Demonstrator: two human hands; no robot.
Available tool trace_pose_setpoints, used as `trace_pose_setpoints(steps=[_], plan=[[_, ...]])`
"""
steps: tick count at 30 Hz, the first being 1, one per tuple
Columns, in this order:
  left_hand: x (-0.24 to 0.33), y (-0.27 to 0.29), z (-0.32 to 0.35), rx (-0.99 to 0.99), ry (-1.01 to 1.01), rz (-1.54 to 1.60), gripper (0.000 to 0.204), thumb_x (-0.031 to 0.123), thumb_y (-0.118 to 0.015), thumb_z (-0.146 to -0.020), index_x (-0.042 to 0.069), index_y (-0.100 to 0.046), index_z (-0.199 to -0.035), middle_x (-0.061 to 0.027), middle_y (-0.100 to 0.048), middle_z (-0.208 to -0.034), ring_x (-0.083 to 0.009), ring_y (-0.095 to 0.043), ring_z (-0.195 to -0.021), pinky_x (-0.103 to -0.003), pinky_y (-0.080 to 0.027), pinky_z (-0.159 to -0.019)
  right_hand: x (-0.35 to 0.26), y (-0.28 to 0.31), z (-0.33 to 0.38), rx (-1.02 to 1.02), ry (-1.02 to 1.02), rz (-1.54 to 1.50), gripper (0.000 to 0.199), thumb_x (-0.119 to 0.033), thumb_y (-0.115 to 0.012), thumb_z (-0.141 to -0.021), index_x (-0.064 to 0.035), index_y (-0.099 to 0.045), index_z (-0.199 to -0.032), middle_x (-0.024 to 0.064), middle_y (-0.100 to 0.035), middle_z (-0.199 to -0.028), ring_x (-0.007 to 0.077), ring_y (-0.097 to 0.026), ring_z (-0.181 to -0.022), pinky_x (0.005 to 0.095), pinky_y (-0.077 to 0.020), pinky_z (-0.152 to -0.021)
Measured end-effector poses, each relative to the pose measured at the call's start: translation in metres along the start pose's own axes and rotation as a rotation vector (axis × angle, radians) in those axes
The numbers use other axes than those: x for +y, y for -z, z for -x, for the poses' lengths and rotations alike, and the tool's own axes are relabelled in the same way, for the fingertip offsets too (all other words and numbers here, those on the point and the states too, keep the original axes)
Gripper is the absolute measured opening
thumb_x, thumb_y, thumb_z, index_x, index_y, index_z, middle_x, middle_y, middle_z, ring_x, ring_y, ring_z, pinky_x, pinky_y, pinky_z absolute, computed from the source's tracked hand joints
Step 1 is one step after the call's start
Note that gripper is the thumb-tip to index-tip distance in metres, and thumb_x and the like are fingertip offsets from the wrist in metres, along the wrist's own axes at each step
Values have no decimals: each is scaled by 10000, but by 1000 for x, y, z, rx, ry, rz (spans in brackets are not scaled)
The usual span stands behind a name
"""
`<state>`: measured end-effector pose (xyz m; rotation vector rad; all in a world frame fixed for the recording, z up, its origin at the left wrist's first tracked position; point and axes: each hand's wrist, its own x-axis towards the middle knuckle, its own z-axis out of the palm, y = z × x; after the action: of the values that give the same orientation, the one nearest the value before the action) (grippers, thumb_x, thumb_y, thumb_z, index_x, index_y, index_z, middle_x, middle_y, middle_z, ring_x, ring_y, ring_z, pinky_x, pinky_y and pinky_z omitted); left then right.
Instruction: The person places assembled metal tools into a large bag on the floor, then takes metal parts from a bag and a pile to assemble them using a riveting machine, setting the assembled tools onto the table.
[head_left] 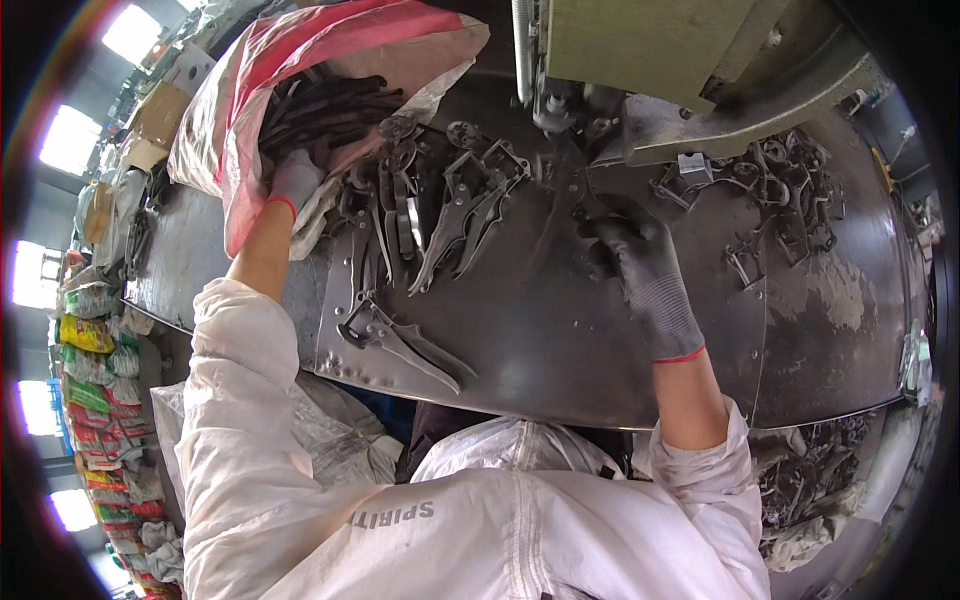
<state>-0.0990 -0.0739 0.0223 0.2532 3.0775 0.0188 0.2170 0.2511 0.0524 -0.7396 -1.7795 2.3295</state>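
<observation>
My left hand [296,178], in a light grey glove with a red cuff, reaches into a pink and white woven sack [225,125]. Its fingertips are hidden among long dark metal parts [325,112] in the sack's mouth. My right hand [635,245], in a grey glove with dark palm and fingers, is over the metal table, just below the machine's tooling [552,112]. Its fingers are curled together around something dark that blends with the glove. Between my hands lies a pile of plier-like metal lever assemblies [440,215]. One more assembly [395,340] rests nearer the table's front edge.
A green machine body [630,45] with a curved metal frame [740,125] overhangs the far side. On the right of the table [520,340] lies a heap of metal brackets [790,195]. Stacked colourful sacks [100,400] line the far left; more metal parts [815,470] sit below right.
</observation>
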Motion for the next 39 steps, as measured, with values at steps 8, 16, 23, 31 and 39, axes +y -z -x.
trace_pose_setpoints(steps=[8, 16, 23, 31, 39], plan=[[20, 45, 44, 327, -145, 199, 371, 275, -504, -869, 51, -521, -1164, -230, -590, -1041, -371, -565, -980, -431, -424, -826, 27, 7, -11, -13, -4, 0, 403, -1, -524, -825, 53, -449, -1217, 112, -607, -801, 115, -535, -543, 247, -424, -467], [163, 87, 216, -65, -1067, 670, 543, 128, -632, -761, 47, -453, -1267, -168, -588, -964, -266, -587, -807, -315, -468, -759, 20, 8, -1, -125, 132, -26, 341, -54, -552, -857, 20, -499, -1185, 80, -609, -821, 113, -538, -587, 249, -468, -544], [207, 15, 213, -429, -764, 734, 357, 117, -607, -762, -27, -523, -1078, -170, -604, -931, -261, -615, -813, -344, -482, -718, -48, 210, -11, 99, 586, 1807, 367, -35, -471, -786, -81, -567, -1137, 158, -476, -1258, 306, -443, -1176, 367, -371, -977], [194, 13, 192, -726, -287, 980, 297, 206, -527, -878, -46, -526, -1034, -117, -610, -812, -150, -617, -725, -276, -497, -674, -29, 177, -4, -63, 325, 975, 261, -100, -602, -800, -33, -559, -1048, 180, -582, -1004, 280, -571, -910, 305, -448, -800], [195, 12, 186, -312, -644, 958, 379, 108, -434, -902, -40, -406, -1249, -157, -554, -1062, -265, -533, -1026, -309, -408, -934, -9, 28, -24, 28, 176, -49, 284, -88, -623, -811, 5, -557, -1070, 42, -624, -870, 91, -573, -711, 247, -468, -577]])
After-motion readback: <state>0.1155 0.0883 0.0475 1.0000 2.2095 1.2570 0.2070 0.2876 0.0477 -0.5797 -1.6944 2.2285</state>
